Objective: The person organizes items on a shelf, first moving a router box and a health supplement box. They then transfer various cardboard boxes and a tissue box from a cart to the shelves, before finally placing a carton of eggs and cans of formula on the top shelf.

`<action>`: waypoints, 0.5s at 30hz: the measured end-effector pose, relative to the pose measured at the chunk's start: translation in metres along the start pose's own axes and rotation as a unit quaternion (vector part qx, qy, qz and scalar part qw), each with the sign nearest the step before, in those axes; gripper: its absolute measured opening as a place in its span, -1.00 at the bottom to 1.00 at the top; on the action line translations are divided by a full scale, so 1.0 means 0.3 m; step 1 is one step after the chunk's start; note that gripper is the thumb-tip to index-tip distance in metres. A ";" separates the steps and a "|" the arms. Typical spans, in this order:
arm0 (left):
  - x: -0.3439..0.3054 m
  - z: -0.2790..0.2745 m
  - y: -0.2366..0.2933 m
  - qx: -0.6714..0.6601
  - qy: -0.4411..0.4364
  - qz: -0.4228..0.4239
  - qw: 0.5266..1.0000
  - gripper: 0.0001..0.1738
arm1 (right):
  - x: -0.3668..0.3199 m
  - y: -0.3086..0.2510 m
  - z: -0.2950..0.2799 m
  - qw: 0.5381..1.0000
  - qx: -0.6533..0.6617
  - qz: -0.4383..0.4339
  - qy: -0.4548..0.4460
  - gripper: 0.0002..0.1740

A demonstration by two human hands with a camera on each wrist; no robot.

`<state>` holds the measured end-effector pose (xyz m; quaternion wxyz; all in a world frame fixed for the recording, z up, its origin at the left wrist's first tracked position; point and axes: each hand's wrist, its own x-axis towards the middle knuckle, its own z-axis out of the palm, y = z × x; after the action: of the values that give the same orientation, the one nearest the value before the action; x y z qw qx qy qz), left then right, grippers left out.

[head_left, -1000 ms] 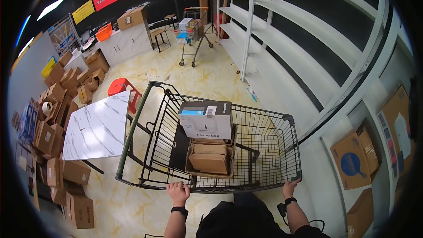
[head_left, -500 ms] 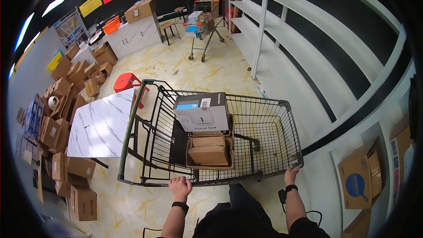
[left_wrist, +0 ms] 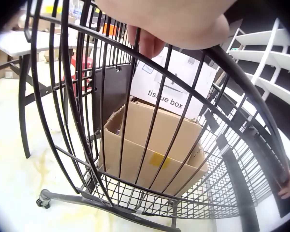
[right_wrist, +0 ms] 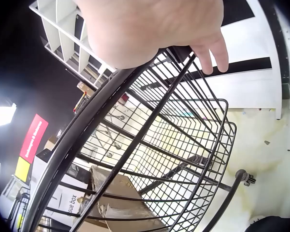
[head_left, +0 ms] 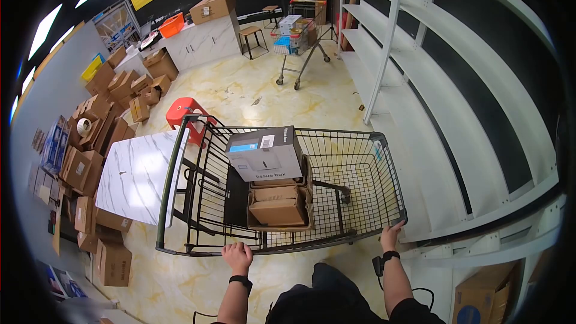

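A black wire shopping cart (head_left: 366, 144) stands sideways in front of the person, its green handle (head_left: 172, 183) at the left. The left hand (head_left: 237, 257) grips the near top rim, fingers curled over it in the left wrist view. At the near right corner the right hand (head_left: 391, 237) holds the rim, with two fingers hanging over it in the right wrist view. Inside the cart, a white and grey box marked "tissue box" (head_left: 264, 159) leans on an open brown carton (head_left: 279, 207). That carton has torn edges and folded cardboard inside.
A marble-patterned table (head_left: 138, 171) and a red stool (head_left: 186, 111) stand close to the handle end. Cardboard boxes (head_left: 114, 261) are piled along the left wall. White shelving (head_left: 432, 144) runs along the right. A second cart (head_left: 294, 42) stands further back near a counter (head_left: 207, 45).
The head view has turned left, so the shelving and far cart shift right. The cart's handle now overlaps the marble table more. Both hands keep their hold on the rim.
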<state>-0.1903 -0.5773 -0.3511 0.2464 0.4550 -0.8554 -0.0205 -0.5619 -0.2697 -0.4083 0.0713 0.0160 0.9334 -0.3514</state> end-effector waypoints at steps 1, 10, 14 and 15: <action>0.005 -0.001 0.007 0.003 0.002 -0.006 1.000 -0.81 | 0.017 -0.023 0.001 1.000 0.002 0.009 -0.012 -0.20; 0.131 0.045 0.048 0.008 0.029 -0.029 0.999 -0.82 | 0.221 -0.160 0.105 0.999 0.002 -0.040 -0.005 -0.17; 0.148 0.050 0.041 0.004 -0.011 -0.039 0.999 -0.79 | 0.236 -0.191 0.106 0.999 -0.047 -0.013 -0.022 -0.16; 0.161 0.035 0.046 0.003 -0.011 -0.037 0.999 -0.79 | 0.241 -0.212 0.095 0.999 -0.046 -0.011 -0.021 -0.16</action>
<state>-0.2280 -0.6094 -0.3373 0.2350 0.4867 -0.8408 -0.0318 -0.6351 -0.3378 -0.3983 0.0875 -0.0052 0.9469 -0.3094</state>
